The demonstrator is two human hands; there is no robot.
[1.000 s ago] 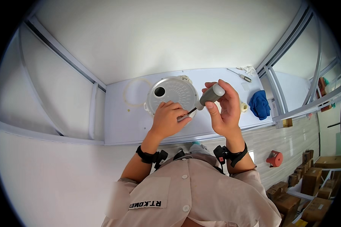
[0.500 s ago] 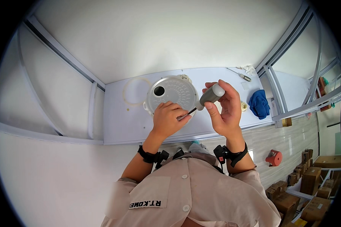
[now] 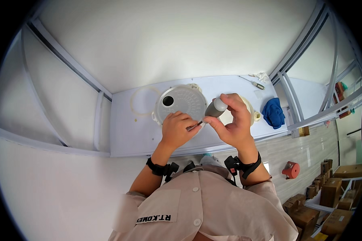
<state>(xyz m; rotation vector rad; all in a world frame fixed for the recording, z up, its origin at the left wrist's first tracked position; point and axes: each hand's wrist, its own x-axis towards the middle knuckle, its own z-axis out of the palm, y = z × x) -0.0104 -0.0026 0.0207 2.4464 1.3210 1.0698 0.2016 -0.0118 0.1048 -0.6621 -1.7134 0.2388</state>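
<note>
My right hand [image 3: 237, 126] is closed around the grey handle of a screwdriver [image 3: 216, 109], which tilts down toward the left. The dark shaft runs to the fingertips of my left hand [image 3: 177, 129]. My left thumb and forefinger pinch together about its lower end; whether a screw sits there too is hidden. Beneath the left hand, a round silver metal lid [image 3: 185, 100] with a pale rim and a dark round hole lies on the table. Behind my right hand, a cream round part [image 3: 247, 107] shows only in part.
A pale ring [image 3: 132, 100] lies flat on the white table [image 3: 128, 136], left of the lid. To the right are a blue cloth [image 3: 273, 113], a small cream part [image 3: 257, 116] and a second screwdriver [image 3: 256, 84]. A red stool [image 3: 291, 170] and several cardboard boxes [image 3: 330, 188] stand on the floor.
My right hand and the screwdriver have moved down and slightly left, with the handle lower. More of the cream part behind it shows. The left hand stays at the lid's near edge.
</note>
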